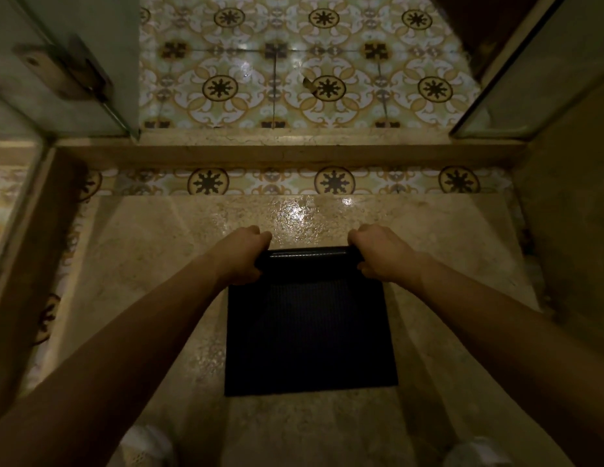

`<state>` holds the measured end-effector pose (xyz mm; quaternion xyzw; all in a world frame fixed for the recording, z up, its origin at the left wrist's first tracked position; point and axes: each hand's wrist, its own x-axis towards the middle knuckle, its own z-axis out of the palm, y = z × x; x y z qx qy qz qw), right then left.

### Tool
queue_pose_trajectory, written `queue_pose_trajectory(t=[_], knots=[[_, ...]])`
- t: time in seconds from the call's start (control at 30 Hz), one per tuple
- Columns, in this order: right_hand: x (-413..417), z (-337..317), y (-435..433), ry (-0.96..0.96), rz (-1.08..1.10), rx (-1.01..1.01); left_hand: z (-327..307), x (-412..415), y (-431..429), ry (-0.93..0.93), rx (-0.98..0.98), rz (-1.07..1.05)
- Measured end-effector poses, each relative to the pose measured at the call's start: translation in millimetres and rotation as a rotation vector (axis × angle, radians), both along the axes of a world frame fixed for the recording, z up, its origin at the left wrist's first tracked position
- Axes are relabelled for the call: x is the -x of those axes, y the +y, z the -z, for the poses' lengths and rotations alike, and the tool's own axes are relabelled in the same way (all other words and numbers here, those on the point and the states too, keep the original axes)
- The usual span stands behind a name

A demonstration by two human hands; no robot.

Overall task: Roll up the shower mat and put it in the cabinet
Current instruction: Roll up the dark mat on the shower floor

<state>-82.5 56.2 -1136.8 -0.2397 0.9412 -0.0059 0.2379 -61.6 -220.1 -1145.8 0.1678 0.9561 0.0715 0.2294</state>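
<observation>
A dark, ribbed shower mat point(310, 335) lies on the wet beige shower floor in the middle of the head view. Its far end is curled into a short roll point(309, 256). My left hand point(241, 256) grips the left end of that roll and my right hand point(383, 256) grips the right end, fingers wrapped over it. The near part of the mat lies flat, reaching toward me. No cabinet is in view.
A raised stone threshold point(293, 146) crosses the view beyond the shower floor, with patterned tiles point(293, 62) past it. A glass door with a metal hinge point(67, 72) stands at left, a glass panel point(529, 79) at right. My feet in pale footwear point(148, 446) show at the bottom.
</observation>
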Motion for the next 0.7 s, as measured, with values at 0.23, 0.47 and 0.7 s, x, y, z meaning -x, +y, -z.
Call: queue_pose_trajectory(t=[0.23,0.47,0.7], knots=[[2,-8,-3,-0.026,-0.017,-0.062,-10,6,-5,-0.188,-0.003,-0.051],[-2,-5,2,0.01,-0.07,-0.054,-13,1,2,-0.154,0.053,0.04],[5,-7,7,-0.144,0.046,-0.009,-18,-1,1,-0.153,0.041,0.014]])
